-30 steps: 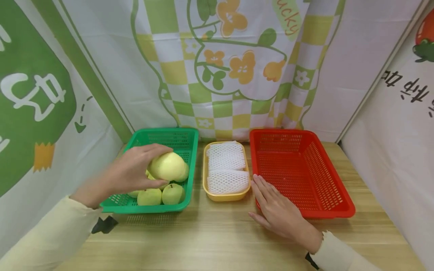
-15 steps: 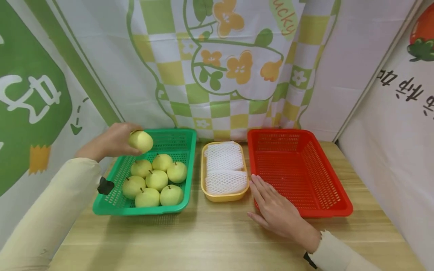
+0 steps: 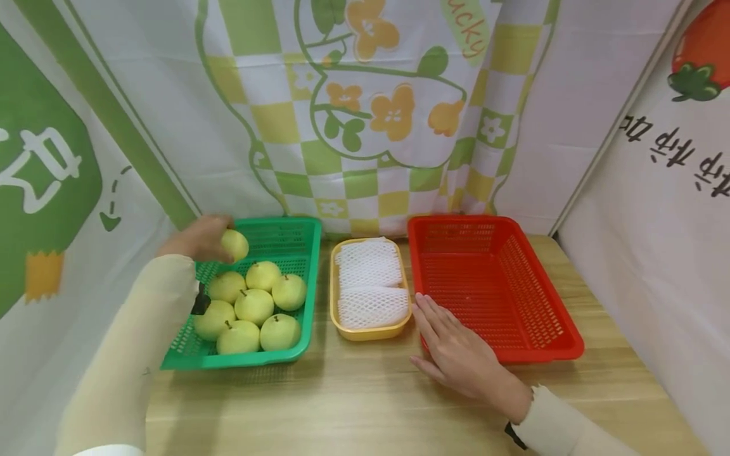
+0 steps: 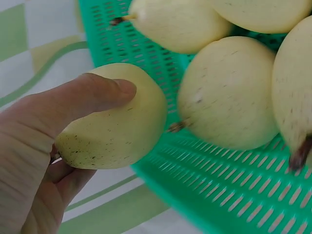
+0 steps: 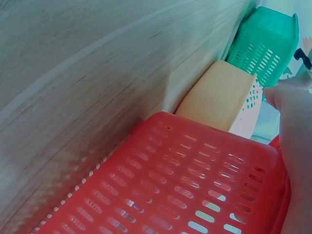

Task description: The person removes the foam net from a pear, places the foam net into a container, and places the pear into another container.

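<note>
My left hand grips a pale yellow-green pear over the back left part of the green basket. In the left wrist view, the thumb lies across the speckled pear and fingers curl beneath it. Several more pears sit together in that basket, some with stems pointing up. My right hand, fingers straight and side by side, rests at the front left rim of the red basket. No fruit shows inside the red basket.
Between the two baskets stands a small yellow tray with white foam net sleeves in it. All stand on a wooden table. A printed curtain hangs close behind, and cloth walls flank both sides.
My left hand, with the pear, has moved from above the other pears to the basket's back left. The head view has shifted slightly. My right hand stays at the red rim.
</note>
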Demonstrator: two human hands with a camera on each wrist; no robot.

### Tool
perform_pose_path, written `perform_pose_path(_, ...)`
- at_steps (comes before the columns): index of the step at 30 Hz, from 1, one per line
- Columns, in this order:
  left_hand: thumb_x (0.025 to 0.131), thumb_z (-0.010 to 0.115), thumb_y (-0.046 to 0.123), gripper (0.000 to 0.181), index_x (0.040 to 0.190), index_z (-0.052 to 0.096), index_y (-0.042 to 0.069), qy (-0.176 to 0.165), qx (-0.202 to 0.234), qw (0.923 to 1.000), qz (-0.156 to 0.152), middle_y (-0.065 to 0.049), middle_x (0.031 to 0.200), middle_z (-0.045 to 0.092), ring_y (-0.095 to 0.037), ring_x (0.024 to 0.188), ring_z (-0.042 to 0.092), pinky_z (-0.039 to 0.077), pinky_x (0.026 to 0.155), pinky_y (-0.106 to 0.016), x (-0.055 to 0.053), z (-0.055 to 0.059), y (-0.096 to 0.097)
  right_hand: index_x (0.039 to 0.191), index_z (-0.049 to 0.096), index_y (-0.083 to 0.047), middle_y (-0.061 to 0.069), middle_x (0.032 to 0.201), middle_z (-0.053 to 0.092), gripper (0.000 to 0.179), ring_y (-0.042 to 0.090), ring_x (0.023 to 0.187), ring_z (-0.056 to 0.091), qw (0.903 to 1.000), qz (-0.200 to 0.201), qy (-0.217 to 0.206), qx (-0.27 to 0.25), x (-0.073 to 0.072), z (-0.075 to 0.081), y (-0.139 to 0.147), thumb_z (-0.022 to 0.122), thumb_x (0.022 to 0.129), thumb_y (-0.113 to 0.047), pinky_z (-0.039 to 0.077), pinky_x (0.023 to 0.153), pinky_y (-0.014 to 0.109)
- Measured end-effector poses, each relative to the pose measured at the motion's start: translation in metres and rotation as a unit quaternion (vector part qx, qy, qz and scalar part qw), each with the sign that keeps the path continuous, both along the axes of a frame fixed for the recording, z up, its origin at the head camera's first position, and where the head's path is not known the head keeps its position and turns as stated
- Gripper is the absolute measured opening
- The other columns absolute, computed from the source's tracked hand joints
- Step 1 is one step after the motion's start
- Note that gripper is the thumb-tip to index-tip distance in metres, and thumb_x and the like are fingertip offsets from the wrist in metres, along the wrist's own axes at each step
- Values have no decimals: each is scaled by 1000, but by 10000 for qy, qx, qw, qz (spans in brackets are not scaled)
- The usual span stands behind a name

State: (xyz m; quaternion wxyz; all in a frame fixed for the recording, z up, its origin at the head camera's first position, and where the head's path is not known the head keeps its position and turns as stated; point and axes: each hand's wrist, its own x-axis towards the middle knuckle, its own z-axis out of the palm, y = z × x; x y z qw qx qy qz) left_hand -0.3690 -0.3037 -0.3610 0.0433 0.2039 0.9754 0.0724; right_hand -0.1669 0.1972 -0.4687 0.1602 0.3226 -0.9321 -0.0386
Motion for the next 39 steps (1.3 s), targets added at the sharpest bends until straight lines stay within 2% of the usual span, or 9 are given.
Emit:
perform_pose_path(5,79,85,16,70,135,56,-13,-393,-199,9988,225,-37,135,59,-54,123,56,55,93,-62,-12,-18,4,162,32,5,24,170,33,93,36,158,37,10000,-30,-8,23,0,0,1,65,100,-56,41,126,45)
perform_pose_path(9,81,83,16,70,139,55,-11,-627,-206,9972,339,-37,135,59,-45,111,58,55,80,-51,-20,-29,5,162,31,5,23,171,33,93,35,158,37,10000,-19,34,4,-1,-1,1,66,100,-56,41,126,45)
perform_pose_path(12,82,81,16,70,139,53,-12,-730,-219,9964,375,-38,136,58,-45,109,59,53,77,-48,-24,-37,2,162,32,4,23,170,34,93,35,158,38,10000,24,80,-9,-2,-3,1,67,100,-55,42,125,45)
perform_pose_path(15,85,79,18,74,145,49,-15,-805,-291,9956,385,-41,143,53,-54,124,56,56,92,-59,-26,-42,0,162,33,4,22,170,35,93,34,158,38,10000,16,90,-5,-2,-4,1,68,99,-55,42,125,45)
perform_pose_path(17,88,78,20,77,147,45,-17,-828,-358,9953,364,-43,146,50,-59,133,49,52,103,-67,-27,-45,-1,162,32,3,22,171,34,93,34,158,37,10000,-9,70,3,-2,-4,1,67,99,-55,42,125,45)
perform_pose_path(21,95,75,24,81,152,38,-18,-986,-460,9930,455,-44,152,42,-63,140,40,43,113,-73,-29,-48,-2,163,31,3,21,172,32,91,34,159,35,10000,-80,-8,49,-2,-2,2,64,101,-55,41,126,46)
perform_pose_path(29,99,69,32,89,160,24,-14,-1409,-579,9852,792,-44,159,30,-64,145,33,39,112,-78,-22,-45,3,164,31,2,20,173,30,90,33,160,34,9998,-123,-97,81,-2,-1,1,61,102,-56,40,127,46)
perform_pose_path(32,99,68,31,87,160,24,-13,-1419,-638,9843,830,-44,159,30,-63,145,33,39,112,-78,-21,-45,5,163,32,3,22,172,32,91,35,159,36,9999,-65,7,79,-2,-2,1,63,102,-56,42,126,46)
perform_pose_path(39,98,73,34,92,159,24,-16,-1271,-525,9884,647,-44,159,31,-63,146,32,36,116,-77,-23,-42,2,161,34,5,24,169,36,93,36,157,39,9997,19,224,65,-3,-5,3,68,99,-55,44,124,47)
